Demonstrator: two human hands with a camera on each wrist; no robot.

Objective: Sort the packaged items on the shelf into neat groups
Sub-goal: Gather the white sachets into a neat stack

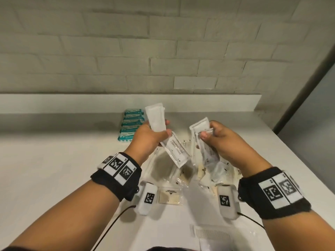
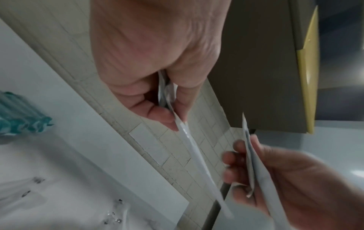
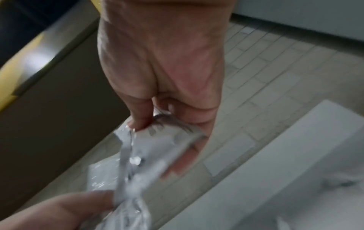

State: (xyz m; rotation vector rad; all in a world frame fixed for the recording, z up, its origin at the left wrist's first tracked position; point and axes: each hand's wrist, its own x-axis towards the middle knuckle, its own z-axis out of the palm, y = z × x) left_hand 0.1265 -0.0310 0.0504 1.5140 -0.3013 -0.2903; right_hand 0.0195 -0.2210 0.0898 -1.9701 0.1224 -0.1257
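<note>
On my far left, a row of teal packs [image 1: 132, 125] lies on the white shelf [image 1: 54, 160], lined up toward the brick wall [image 1: 126, 42]. Just right of them my left hand [image 1: 150, 137] is raised above the shelf, thumb and fingers pinched on white sachets [image 1: 163, 131]: one stands up blank side out, another slants down toward the middle and reads shampoo and conditioner. The left wrist view shows the sachets [image 2: 187, 140] edge-on, clamped between thumb and fingertips.

Under and between my hands a loose pile of clear packets [image 1: 181, 174] sprawls on the shelf, some holding pale beige pieces. One beige packet [image 1: 169, 196] lies apart, nearer to me, beside the left wrist camera.

My right hand [image 1: 223, 140] is also lifted, fingers curled around a bunch of white and clear sachets [image 1: 203, 134]; the right wrist view is blurred but shows crinkled plastic [image 3: 157, 147] in that grip. A comb [image 1: 208, 232] lies at the near edge, lower right.
</note>
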